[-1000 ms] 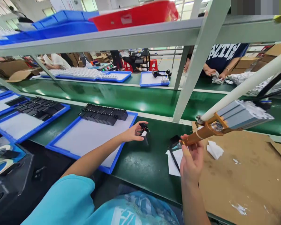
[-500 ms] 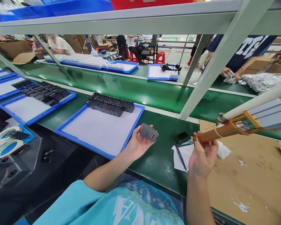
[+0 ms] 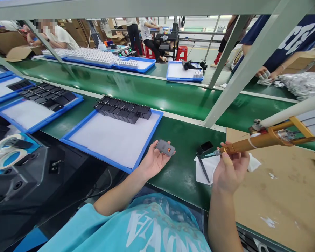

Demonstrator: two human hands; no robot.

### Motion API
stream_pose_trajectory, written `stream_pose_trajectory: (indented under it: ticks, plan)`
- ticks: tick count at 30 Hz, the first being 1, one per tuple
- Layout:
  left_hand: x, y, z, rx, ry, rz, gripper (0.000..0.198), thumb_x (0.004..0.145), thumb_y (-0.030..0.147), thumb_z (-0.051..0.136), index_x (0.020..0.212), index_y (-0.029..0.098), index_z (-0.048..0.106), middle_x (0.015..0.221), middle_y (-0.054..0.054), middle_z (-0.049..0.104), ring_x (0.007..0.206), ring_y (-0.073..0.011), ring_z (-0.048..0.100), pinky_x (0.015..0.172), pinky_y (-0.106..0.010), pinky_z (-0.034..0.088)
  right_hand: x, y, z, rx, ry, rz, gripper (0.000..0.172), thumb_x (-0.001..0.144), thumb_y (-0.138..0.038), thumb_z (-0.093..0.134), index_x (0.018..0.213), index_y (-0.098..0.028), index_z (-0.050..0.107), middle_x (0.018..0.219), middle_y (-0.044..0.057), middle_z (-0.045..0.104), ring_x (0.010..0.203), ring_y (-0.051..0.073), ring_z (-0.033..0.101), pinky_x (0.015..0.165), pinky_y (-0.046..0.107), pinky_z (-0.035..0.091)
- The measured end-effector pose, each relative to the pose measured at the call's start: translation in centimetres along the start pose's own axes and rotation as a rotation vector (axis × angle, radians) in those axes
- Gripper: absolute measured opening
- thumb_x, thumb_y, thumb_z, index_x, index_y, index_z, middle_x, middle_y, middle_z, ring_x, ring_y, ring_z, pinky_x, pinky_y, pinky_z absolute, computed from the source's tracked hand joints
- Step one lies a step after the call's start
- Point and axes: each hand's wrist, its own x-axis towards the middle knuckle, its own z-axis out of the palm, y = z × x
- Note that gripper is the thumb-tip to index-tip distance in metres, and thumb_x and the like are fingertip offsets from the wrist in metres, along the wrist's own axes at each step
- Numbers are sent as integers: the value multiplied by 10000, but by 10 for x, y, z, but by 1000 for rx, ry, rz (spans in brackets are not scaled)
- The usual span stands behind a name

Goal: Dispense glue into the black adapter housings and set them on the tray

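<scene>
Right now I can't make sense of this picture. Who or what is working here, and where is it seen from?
No robot here: these are a person's own bare hands, seen from a camera on their head looking forward and down. The left hand holds a small dark grey block with an orange slot. The right hand grips an orange-brown tube with a thin pale tip. On the green bench sits a blue-rimmed tray, with black blocks along its far side. Near the right hand, a slim black tool lies across white paper; brown cardboard is further right.
</scene>
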Motion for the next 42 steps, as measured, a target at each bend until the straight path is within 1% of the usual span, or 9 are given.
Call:
stream_pose_trajectory:
  ticks: [6, 12, 15, 21, 25, 29, 35, 38, 42]
  plan:
    - [5, 0, -30, 616, -138, 247, 671, 742, 418, 721, 1311, 210, 434, 1161, -115, 667, 1081, -272, 632, 926, -407, 502, 1, 1, 0, -42, 14, -1, 468, 731, -171, 670, 1175, -264, 552, 1087, 22, 631, 1032, 183, 628, 962, 432, 458]
    - [-5, 5, -32, 1413, -283, 402, 783, 713, 179, 670, 1429, 272, 368, 1332, -72, 552, 1216, -254, 524, 1078, -401, 379, 1, 2, 0, -5, 7, -13, 474, 735, -143, 671, 1179, -264, 556, 1089, 17, 640, 1025, 169, 628, 945, 399, 459]
    - [-6, 0, -25, 1488, -340, 449, 761, 756, 197, 646, 1451, 269, 341, 1412, -88, 479, 1273, -261, 480, 1087, -404, 381, 1, 3, 0, 8, 2, -22, 472, 740, -139, 672, 1183, -260, 563, 1085, 16, 647, 1014, 160, 630, 920, 370, 463]
    - [-1, -19, -15, 1465, -66, 706, 484, 800, 425, 695, 1245, 274, 578, 1349, -85, 532, 1257, -285, 486, 1080, -450, 402, 2, 3, 0, 26, -33, -59, 384, 776, -232, 653, 1147, -249, 558, 1026, 16, 657, 926, 161, 652, 855, 366, 495]
    - [-2, -21, -23, 1224, -9, 699, 289, 911, 367, 559, 1167, 245, 613, 1254, -80, 586, 1106, -218, 597, 882, -341, 553, -1, -4, 7, 20, -63, -95, 316, 795, -386, 632, 1060, -245, 531, 864, -3, 648, 769, 157, 647, 737, 357, 527]
    - [-6, -26, -38, 1111, 73, 703, 238, 944, 355, 504, 1086, 221, 639, 1193, -71, 632, 1086, -209, 615, 776, -296, 587, -13, -15, 23, 6, -73, -101, 417, 792, -545, 596, 1073, -251, 505, 710, -39, 584, 553, 127, 577, 533, 285, 496]
    - [-9, -50, -46, 1545, 94, 902, 391, 932, 369, 537, 1282, 196, 531, 1282, -106, 615, 1217, -254, 550, 1049, -445, 444, -31, -24, 47, 187, -228, 92, 538, 761, -637, 587, 1184, -313, 514, 858, -36, 548, 460, 79, 540, 382, 230, 420]
    - [-2, -58, -44, 1700, 166, 871, 537, 816, 435, 686, 1252, 163, 532, 1248, -143, 626, 1176, -306, 570, 996, -472, 462, -32, -23, 56, 215, -313, 129, 569, 739, -681, 575, 1156, -294, 564, 896, -21, 541, 464, 82, 553, 367, 241, 410]
    - [3, -53, -37, 1709, 177, 743, 335, 851, 383, 645, 1121, 191, 591, 1055, -80, 706, 954, -253, 666, 819, -375, 521, -32, -19, 64, 253, -305, 114, 522, 727, -679, 585, 1046, -269, 622, 924, -20, 535, 423, 48, 511, 339, 226, 340]
